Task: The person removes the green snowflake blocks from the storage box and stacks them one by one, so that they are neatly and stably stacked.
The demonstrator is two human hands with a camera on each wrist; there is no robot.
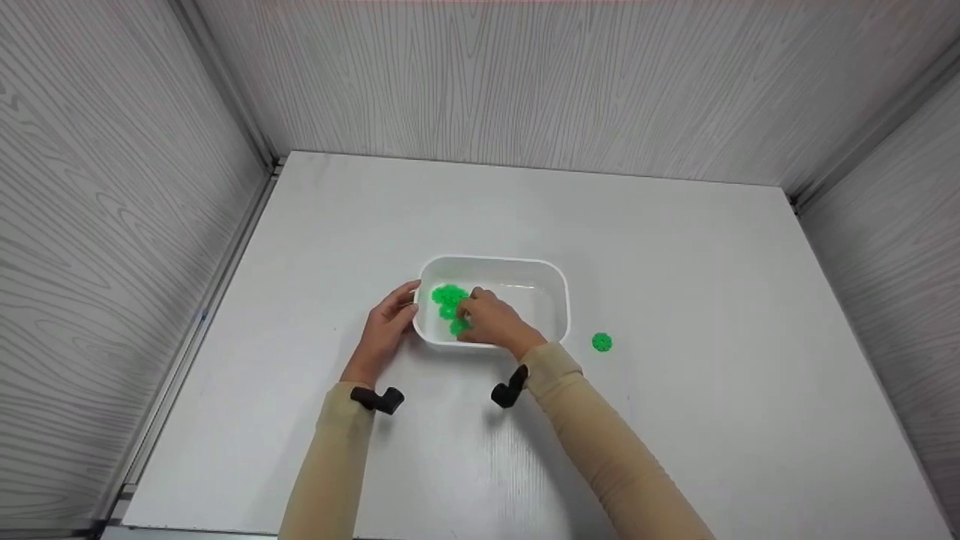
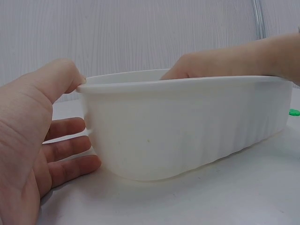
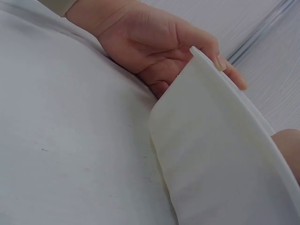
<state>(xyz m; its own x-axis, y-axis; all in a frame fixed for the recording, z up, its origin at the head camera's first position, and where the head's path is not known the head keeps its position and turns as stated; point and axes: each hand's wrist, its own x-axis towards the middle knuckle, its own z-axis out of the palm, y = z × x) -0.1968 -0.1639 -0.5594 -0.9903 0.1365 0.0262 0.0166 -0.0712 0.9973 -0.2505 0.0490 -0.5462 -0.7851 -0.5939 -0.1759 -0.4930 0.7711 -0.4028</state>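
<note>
A white plastic tub [image 1: 556,307] stands mid-table with several green flower-shaped pieces [image 1: 448,294] in its left part. At its left end, my left hand [image 1: 384,330] grips the rim; in the left wrist view its thumb bends onto the rim of the tub [image 2: 187,122] while the other fingers lie along the outer wall. My right hand [image 1: 496,321] reaches over the near rim into the tub, fingers bent down among the green pieces. Its fingertips are hidden, and whether they pinch a piece cannot be told. The right wrist view shows mostly the tub's outer wall [image 3: 211,140].
One loose green piece [image 1: 601,342] lies on the white table [image 1: 712,300], just right of the tub. Grey wood-grain panels [image 1: 465,82] close off the back, left and right sides. Each wrist carries a small black device, the left one [image 1: 377,400] standing off towards the middle.
</note>
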